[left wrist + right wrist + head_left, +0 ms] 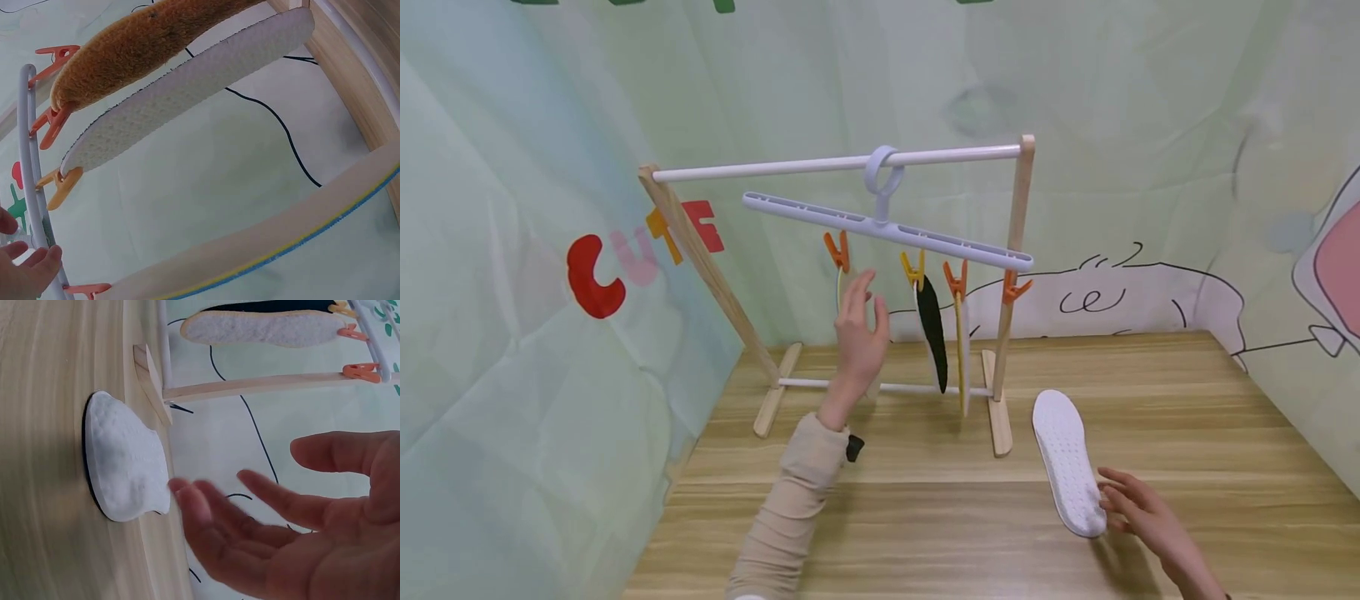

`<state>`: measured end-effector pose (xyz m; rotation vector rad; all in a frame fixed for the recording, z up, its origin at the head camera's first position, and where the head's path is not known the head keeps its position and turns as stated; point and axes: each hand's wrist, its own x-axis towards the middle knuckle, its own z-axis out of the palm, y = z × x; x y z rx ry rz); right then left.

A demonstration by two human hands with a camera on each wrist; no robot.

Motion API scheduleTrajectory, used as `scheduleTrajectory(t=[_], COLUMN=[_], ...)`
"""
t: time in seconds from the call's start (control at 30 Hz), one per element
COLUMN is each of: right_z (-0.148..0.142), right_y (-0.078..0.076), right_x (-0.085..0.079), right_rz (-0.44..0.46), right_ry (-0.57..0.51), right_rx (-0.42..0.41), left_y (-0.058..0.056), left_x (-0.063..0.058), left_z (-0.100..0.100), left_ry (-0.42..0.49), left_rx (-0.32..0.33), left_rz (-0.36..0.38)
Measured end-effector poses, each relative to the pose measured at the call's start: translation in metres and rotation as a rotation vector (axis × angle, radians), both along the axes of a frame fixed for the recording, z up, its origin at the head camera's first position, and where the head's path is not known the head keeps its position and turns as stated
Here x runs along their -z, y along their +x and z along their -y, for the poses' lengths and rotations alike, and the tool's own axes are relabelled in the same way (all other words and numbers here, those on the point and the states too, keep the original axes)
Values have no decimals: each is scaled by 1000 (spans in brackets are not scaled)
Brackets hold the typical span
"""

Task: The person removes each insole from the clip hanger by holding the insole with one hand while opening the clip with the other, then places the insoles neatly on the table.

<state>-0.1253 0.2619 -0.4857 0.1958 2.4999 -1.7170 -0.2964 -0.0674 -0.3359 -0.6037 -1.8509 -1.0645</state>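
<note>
My left hand [860,342] is raised with loose fingers in front of the leftmost hanging insole [269,240], which has a yellow and blue edge. That insole is mostly hidden by the hand in the head view. An orange clip [838,252] holds it to a pale lilac hanger [880,227], which hangs tilted. In the left wrist view, the left fingers are near the hanger bar, holding nothing. Low on the right, my right hand [1150,521] has spread fingers beside a white insole [1066,462] lying on the table; whether the fingertips touch it I cannot tell.
A wooden rack [1018,200] with a white rod carries the hanger. A dark-and-white insole [932,333] hangs from a yellow clip [913,271], and a fuzzy brown insole [150,44] from an orange one. Another orange clip [1015,287] hangs at the right end.
</note>
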Motion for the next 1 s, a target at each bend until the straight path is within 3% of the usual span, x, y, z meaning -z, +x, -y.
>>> scheduleTrajectory(t=[0.4,0.63,0.83,1.0], right_z=[14,25,32,38], right_y=[-6,-10,-16,-24], right_x=[-1,-6,-16,-25], right_rz=[-208,-283,-304,-335], right_ry=[-27,-41,-65,-87], right_rx=[-54,-55,-64,-78], left_y=[-6,-9,-11,-14], left_x=[1,4,7,10], left_z=[5,6,8,13], left_ry=[77,112,144,166], left_rx=[-24,-82,-139,-149], left_rz=[-61,-88,-47,9])
